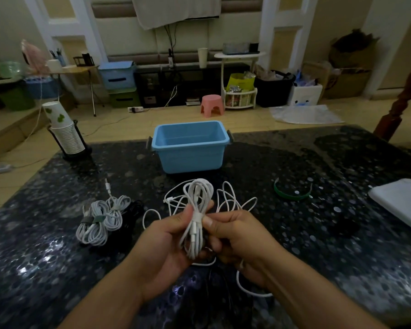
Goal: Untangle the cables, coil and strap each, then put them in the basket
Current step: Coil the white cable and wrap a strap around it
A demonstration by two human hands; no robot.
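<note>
Both hands are on the white cable coil [198, 214], held up over the table: left hand [169, 238] grips it with the thumb pressed on the white strap [197, 216] around its middle, right hand [237, 236] pinches it from the other side. Loose white cable [233, 198] lies tangled on the dark speckled table [318, 233] just behind. Two strapped white coils [100, 219] sit off to the left, a green strap roll [292, 191] to the right, and the blue basket [190, 148] stands further back, middle of the table.
</note>
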